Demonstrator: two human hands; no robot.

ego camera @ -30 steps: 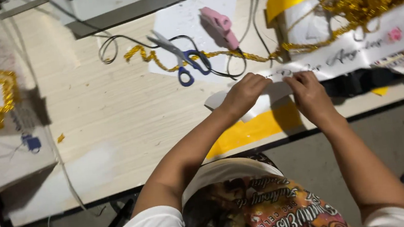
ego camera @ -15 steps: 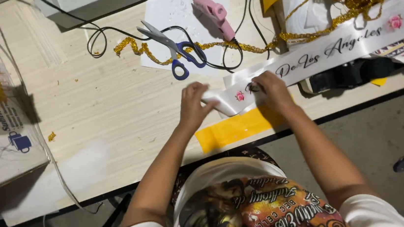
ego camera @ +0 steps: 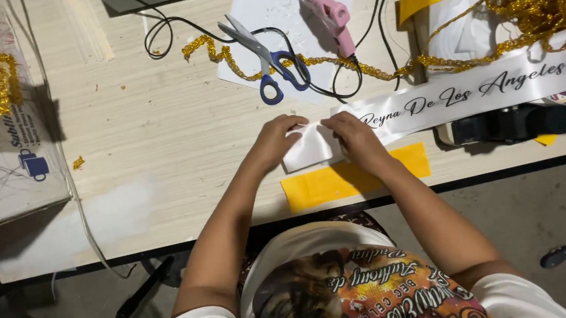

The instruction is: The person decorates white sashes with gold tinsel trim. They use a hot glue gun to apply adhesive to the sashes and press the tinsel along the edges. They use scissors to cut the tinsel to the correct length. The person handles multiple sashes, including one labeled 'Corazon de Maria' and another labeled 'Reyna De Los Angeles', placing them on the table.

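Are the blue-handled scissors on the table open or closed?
Open. The scissors lie on white paper with blades spread in a narrow V, untouched; both hands are at the white sash end.

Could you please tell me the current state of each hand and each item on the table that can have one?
Left hand: pressing the end of the white sash.
Right hand: pressing the same end.
White sash: stretched flat, end folded.
Scissors: open, lying flat.
Pink glue gun: lying down, unheld.
Yellow strip: flat, untouched.
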